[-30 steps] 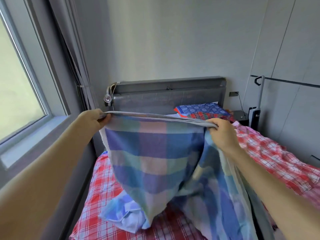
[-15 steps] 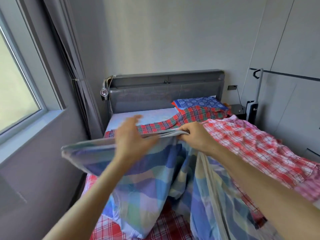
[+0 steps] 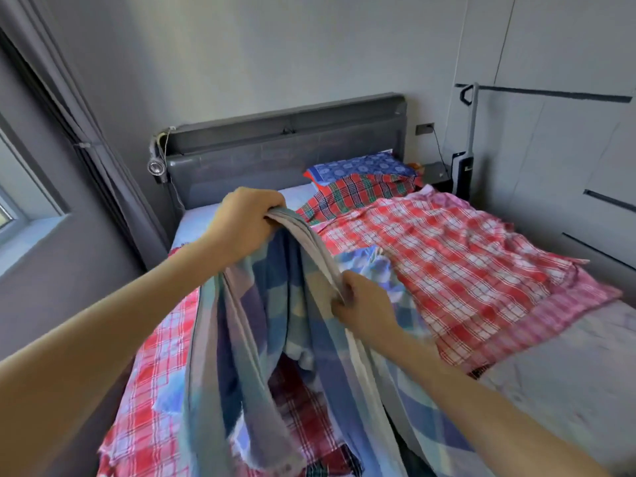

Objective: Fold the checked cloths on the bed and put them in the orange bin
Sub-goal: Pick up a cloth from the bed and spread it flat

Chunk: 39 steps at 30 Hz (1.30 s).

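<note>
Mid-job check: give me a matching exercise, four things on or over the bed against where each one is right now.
1 blue checked cloth
2 red-and-white checked cloth
3 red-and-green tartan cloth
4 blue patterned pillow

A against the headboard
B gripped by left hand and right hand
C spread over the bed's right side
D bunched just before the pillow

Pairs: 1-B, 2-C, 3-D, 4-A

Daylight is coming in through the window point(image 3: 13, 201), and a grey curtain point(image 3: 86, 115) is hanging beside it. The bed point(image 3: 568, 390) is standing with its dark grey headboard point(image 3: 285, 156) against the pale wall point(image 3: 275, 46) (a small lamp point(image 3: 155, 166) is clipped at the headboard's left end). Pale cupboard doors point(image 3: 568, 149) are lining the right side, where a stick vacuum point(image 3: 465, 173) is standing upright.
</note>
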Motion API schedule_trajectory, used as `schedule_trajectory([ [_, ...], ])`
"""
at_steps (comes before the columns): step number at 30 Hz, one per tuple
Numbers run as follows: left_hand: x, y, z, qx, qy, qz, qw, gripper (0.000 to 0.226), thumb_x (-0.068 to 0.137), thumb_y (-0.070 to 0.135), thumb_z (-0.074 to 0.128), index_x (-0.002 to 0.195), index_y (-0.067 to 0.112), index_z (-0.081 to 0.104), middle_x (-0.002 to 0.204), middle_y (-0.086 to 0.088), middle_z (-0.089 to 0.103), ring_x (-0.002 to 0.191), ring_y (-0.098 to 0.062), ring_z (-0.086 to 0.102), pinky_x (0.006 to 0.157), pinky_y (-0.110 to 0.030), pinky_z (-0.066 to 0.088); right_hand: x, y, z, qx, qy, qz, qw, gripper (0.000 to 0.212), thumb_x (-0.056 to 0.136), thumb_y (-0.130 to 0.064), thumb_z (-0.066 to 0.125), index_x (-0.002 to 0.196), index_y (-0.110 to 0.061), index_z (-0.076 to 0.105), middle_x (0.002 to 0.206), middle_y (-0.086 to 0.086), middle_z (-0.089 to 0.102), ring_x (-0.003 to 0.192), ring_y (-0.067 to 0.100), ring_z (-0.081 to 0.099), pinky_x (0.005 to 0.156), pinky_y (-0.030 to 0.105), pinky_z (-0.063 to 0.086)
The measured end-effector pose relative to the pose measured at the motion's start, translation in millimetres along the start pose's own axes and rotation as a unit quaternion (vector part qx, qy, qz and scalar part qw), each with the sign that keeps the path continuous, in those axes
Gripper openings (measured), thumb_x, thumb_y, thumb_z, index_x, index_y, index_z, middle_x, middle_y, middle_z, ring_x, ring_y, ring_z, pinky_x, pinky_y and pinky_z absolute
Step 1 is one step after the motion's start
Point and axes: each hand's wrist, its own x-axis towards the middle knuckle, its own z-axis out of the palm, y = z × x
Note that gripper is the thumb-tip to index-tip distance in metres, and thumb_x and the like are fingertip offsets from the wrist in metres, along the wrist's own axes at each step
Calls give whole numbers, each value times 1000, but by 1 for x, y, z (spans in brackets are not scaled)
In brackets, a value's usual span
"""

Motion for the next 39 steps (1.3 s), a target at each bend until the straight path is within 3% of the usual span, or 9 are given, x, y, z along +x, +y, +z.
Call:
schedule_trajectory([
  [4, 21, 11, -10, 11, 23, 1, 1000, 12, 73, -3, 63, 77, 9, 64, 66, -9, 58, 68, -29, 53, 63, -33, 41, -27, 48, 10, 147, -28, 47, 988, 22, 77, -41, 67, 68, -34, 48, 63, -13, 54, 59, 2, 48, 60, 18, 37],
  [7, 27, 16, -17, 21, 24, 0, 999, 13, 72, -7, 66, 81, 3, 67, 69, -15, 60, 68, -24, 51, 66, -34, 43, -27, 69, 8, 191, -1, 29, 981, 35, 79, -61, 48, 66, -29, 51, 59, -15, 51, 58, 2, 46, 61, 25, 40],
  [15, 27, 13, -14, 63, -22, -28, 997, 25, 72, -8, 66, 81, 15, 67, 66, 0, 61, 66, -18, 54, 67, -29, 45, -11, 91, 8, 14, -51, -41, 998, 43, 92, -26, 55, 59, -26, 29, 55, -10, 35, 57, 11, 40, 58, 28, 26],
  [18, 19, 8, -14, 75, -44, -49, 995, 32, 72, -9, 60, 77, 22, 64, 70, 11, 62, 60, -10, 53, 60, -15, 42, 3, 112, -3, 60, 12, -17, 998, 37, 94, -21, 55, 60, -18, 41, 55, -4, 44, 54, 14, 43, 59, 31, 32],
  [20, 13, 8, -13, 82, -66, -54, 993, 28, 72, -12, 58, 78, 13, 67, 69, 5, 65, 69, -20, 60, 66, -26, 47, 9, 123, -10, 57, 62, -22, 996, 27, 94, -17, 56, 69, -16, 46, 60, -1, 50, 56, 19, 47, 56, 33, 37],
  [27, 15, 11, -16, 59, -139, -86, 985, 26, 74, -13, 60, 73, 12, 64, 71, -11, 68, 63, -23, 61, 68, -34, 52, -15, 138, 17, -104, 88, -373, 918, 10, 74, -7, 48, 78, -16, 50, 85, 0, 51, 51, 20, 51, 38, 25, 37],
  [31, 25, 13, -19, 81, -171, -86, 978, 26, 75, -7, 63, 67, 18, 61, 67, -7, 68, 61, -17, 60, 69, -26, 51, -29, 123, 38, -18, 56, -298, 953, 17, 78, -18, 52, 78, -18, 69, 80, -8, 59, 59, 16, 59, 42, 24, 43],
  [35, 34, 16, -16, 74, -183, -77, 977, 28, 77, -3, 63, 65, 21, 60, 58, 6, 63, 54, -5, 55, 61, -12, 46, -34, 99, 47, -78, 46, -177, 980, 35, 74, -52, 51, 73, -21, 65, 67, -9, 58, 57, 11, 56, 45, 18, 34],
  [39, 40, 19, -15, 69, -199, -53, 976, 19, 79, 0, 63, 69, 16, 61, 62, -1, 63, 53, -3, 51, 68, -26, 51, -31, 87, 54, -98, 57, -115, 987, 21, 74, -30, 48, 67, -17, 63, 63, -5, 55, 50, 13, 56, 42, 18, 28],
])
